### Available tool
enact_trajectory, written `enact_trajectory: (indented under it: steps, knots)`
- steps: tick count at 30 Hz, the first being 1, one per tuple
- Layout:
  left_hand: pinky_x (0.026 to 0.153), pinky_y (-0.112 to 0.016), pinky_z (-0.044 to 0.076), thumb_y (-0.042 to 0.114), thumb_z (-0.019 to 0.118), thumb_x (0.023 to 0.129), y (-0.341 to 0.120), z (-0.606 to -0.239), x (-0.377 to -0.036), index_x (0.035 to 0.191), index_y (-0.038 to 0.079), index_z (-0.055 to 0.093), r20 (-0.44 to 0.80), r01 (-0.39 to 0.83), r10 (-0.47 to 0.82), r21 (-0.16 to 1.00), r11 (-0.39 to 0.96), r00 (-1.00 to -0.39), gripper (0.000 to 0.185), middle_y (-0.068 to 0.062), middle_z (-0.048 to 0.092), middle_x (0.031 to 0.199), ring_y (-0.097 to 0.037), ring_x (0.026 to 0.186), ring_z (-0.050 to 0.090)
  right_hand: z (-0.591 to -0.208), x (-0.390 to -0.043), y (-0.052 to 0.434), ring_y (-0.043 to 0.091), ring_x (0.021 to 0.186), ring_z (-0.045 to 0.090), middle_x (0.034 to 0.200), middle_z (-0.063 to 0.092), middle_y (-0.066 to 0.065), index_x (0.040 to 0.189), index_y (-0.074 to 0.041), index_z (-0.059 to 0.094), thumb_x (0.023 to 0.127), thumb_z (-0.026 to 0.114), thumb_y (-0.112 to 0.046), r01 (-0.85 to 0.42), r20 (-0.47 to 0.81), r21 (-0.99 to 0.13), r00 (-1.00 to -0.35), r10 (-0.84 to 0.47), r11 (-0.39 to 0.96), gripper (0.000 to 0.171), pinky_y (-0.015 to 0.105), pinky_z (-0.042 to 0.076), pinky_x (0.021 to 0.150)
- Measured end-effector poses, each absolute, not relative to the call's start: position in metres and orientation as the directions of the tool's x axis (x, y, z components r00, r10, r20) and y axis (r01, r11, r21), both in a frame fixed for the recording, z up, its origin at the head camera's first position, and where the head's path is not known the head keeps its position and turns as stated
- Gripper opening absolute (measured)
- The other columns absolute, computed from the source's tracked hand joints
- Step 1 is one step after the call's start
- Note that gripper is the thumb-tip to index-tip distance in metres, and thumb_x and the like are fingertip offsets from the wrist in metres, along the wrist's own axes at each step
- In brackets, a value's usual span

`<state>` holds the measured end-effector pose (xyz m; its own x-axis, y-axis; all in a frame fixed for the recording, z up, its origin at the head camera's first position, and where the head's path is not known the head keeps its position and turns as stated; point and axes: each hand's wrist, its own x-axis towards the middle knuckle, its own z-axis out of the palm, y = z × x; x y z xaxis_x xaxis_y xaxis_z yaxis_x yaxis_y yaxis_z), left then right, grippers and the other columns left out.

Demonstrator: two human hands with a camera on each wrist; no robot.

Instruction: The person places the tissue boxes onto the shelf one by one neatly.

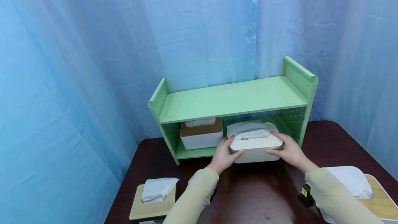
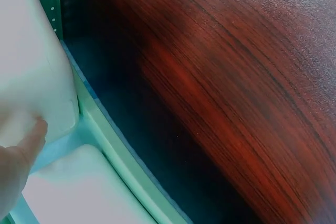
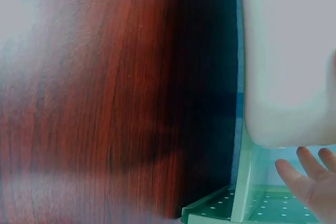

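A white tissue box [image 1: 253, 155] with a pale lid and a tissue on top is at the right part of the lower level of a green shelf [image 1: 230, 98]. My left hand [image 1: 224, 155] holds its left end, thumb on the front face; the left wrist view shows that thumb [image 2: 34, 135] against the box. At the other end my right hand [image 1: 290, 151] holds the right front corner, its thumb on the front. In the right wrist view, the right hand's fingers [image 3: 310, 177] are spread by the end of the white box [image 3: 289, 77].
On the same level, left of the held box, sits a white tissue box with a brown lid [image 1: 202, 141]. A wood-topped tissue box [image 1: 152, 206] stands front left, another [image 1: 380, 196] front right. All rest on a dark red wooden table [image 1: 248, 196]; blue curtains [image 1: 202, 27] hang behind.
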<state>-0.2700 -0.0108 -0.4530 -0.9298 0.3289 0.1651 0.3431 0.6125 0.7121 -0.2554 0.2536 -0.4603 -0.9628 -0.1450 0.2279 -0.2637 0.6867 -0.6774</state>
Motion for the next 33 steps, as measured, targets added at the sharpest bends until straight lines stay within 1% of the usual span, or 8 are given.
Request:
enact_trajectory:
  steps: [8, 13, 15, 17, 20, 24, 27, 33]
  knots:
    - [0.104, -0.048, 0.039, 0.032, 0.061, 0.093, -0.015, -0.450, -0.256, 0.149, 0.015, 0.031, 0.161, 0.341, 0.322, 0.682, 0.647, -0.933, 0.066, -0.022, 0.020, 0.154, -0.035, 0.139, 0.030, -0.461, -0.236, 0.255, 0.052, 0.123, 0.035, 0.137, 0.034, 0.035, 0.137, 0.006, 0.041, 0.082, 0.074, -0.031, -0.307, 0.343, -0.599, -0.933, -0.109, 0.740, 0.074, 0.065, 0.036, 0.092]
    - [0.104, -0.047, 0.040, 0.031, 0.058, 0.094, -0.021, -0.451, -0.240, 0.150, 0.018, 0.029, 0.190, 0.410, 0.370, 0.564, 0.717, -0.909, 0.064, -0.017, 0.010, 0.158, -0.035, 0.144, 0.017, -0.467, -0.217, 0.251, 0.052, 0.120, 0.038, 0.138, 0.036, 0.033, 0.131, 0.005, 0.047, 0.079, 0.076, -0.016, -0.402, 0.493, -0.500, -0.860, -0.129, 0.767, 0.064, 0.063, 0.037, 0.088]
    - [0.103, -0.048, 0.041, 0.029, 0.059, 0.094, -0.023, -0.450, -0.233, 0.150, 0.019, 0.029, 0.215, 0.459, 0.408, 0.488, 0.742, -0.887, 0.065, -0.018, 0.009, 0.158, -0.038, 0.144, 0.015, -0.471, -0.211, 0.248, 0.051, 0.122, 0.036, 0.140, 0.037, 0.029, 0.131, 0.002, 0.048, 0.077, 0.077, -0.014, -0.438, 0.531, -0.445, -0.832, -0.164, 0.781, 0.063, 0.067, 0.031, 0.093]
    - [0.105, -0.051, 0.037, 0.031, 0.060, 0.093, -0.024, -0.450, -0.227, 0.150, 0.022, 0.028, 0.227, 0.504, 0.450, 0.390, 0.771, -0.864, 0.066, -0.017, 0.008, 0.158, -0.042, 0.143, 0.012, -0.474, -0.205, 0.244, 0.051, 0.126, 0.031, 0.145, 0.035, 0.023, 0.135, -0.005, 0.047, 0.078, 0.077, -0.019, -0.453, 0.534, -0.387, -0.820, -0.205, 0.803, 0.065, 0.071, 0.021, 0.096]
    - [0.108, -0.061, 0.026, 0.038, 0.058, 0.093, -0.022, -0.452, -0.218, 0.151, 0.027, 0.025, 0.229, 0.559, 0.515, 0.214, 0.801, -0.826, 0.067, -0.016, 0.006, 0.159, -0.047, 0.142, 0.007, -0.477, -0.198, 0.240, 0.051, 0.131, 0.022, 0.151, 0.030, 0.013, 0.141, -0.018, 0.042, 0.081, 0.073, -0.033, -0.432, 0.497, -0.309, -0.833, -0.243, 0.847, 0.069, 0.077, 0.007, 0.095]
    - [0.106, -0.069, 0.016, 0.049, 0.052, 0.094, -0.017, -0.456, -0.211, 0.151, 0.033, 0.021, 0.200, 0.598, 0.582, 0.026, 0.801, -0.788, 0.067, -0.009, 0.007, 0.160, -0.045, 0.143, 0.005, -0.478, -0.192, 0.237, 0.050, 0.136, 0.015, 0.156, 0.023, 0.009, 0.146, -0.028, 0.036, 0.084, 0.067, -0.044, -0.390, 0.459, -0.250, -0.854, -0.246, 0.887, 0.071, 0.079, 0.003, 0.094]
    - [0.105, -0.070, 0.015, 0.053, 0.048, 0.094, -0.015, -0.459, -0.209, 0.151, 0.034, 0.019, 0.187, 0.599, 0.590, -0.012, 0.801, -0.785, 0.068, -0.007, 0.010, 0.160, -0.043, 0.144, 0.006, -0.479, -0.190, 0.236, 0.051, 0.139, 0.009, 0.157, 0.021, 0.009, 0.148, -0.031, 0.032, 0.086, 0.064, -0.047, -0.368, 0.435, -0.255, -0.870, -0.234, 0.894, 0.072, 0.079, -0.001, 0.095]
    - [0.105, -0.071, 0.012, 0.057, 0.041, 0.095, -0.011, -0.460, -0.216, 0.152, 0.034, 0.015, 0.156, 0.577, 0.565, 0.049, 0.815, -0.811, 0.067, -0.006, 0.007, 0.160, -0.041, 0.145, 0.000, -0.477, -0.197, 0.236, 0.051, 0.140, 0.002, 0.158, 0.019, 0.008, 0.150, -0.032, 0.026, 0.089, 0.055, -0.055, -0.313, 0.379, -0.260, -0.903, -0.202, 0.913, 0.071, 0.078, -0.008, 0.097]
